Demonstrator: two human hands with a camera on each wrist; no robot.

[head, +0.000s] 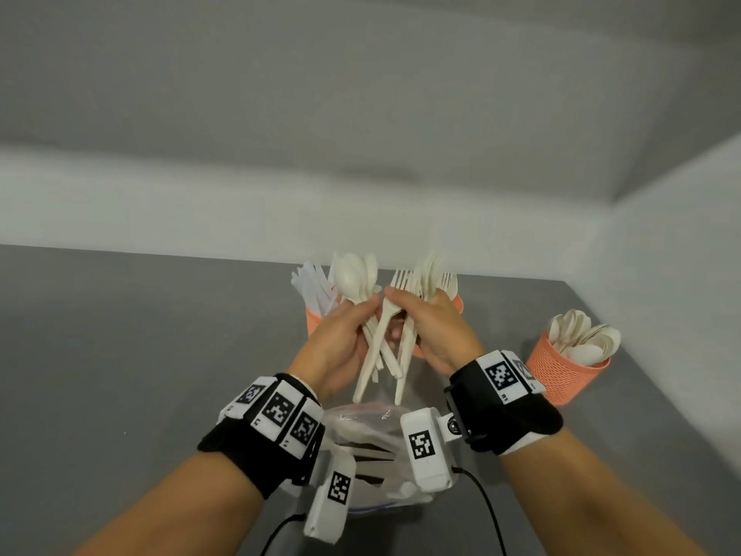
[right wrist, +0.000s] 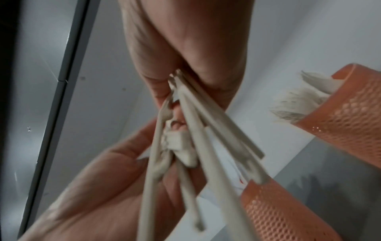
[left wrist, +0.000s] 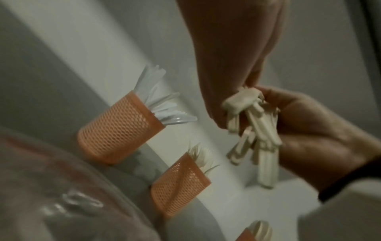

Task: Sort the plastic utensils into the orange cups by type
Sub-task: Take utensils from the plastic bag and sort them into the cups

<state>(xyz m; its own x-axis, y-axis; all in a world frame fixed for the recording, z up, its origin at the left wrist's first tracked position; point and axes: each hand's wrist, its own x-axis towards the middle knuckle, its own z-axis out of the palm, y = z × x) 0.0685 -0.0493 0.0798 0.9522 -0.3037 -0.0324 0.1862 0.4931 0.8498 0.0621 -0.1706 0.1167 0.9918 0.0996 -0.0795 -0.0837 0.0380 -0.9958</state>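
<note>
Both hands are raised above the grey table (head: 160,355) and share a bunch of cream plastic utensils (head: 385,339). My left hand (head: 371,315) grips the spoons (head: 351,278), bowls up. My right hand (head: 401,311) grips the forks (head: 425,278), tines up, and its fingertips reach onto one handle beside the left thumb. The handles (left wrist: 266,161) hang below the two fists and cross in the right wrist view (right wrist: 206,146). Three orange mesh cups stand behind: one with white knives (left wrist: 117,130), one with forks (left wrist: 179,184), one with spoons (head: 561,367).
A clear plastic bag (head: 361,435) holding more utensils lies under my wrists at the near edge. White walls (head: 361,194) close the table at the back and on the right. Camera cables hang from both wrists.
</note>
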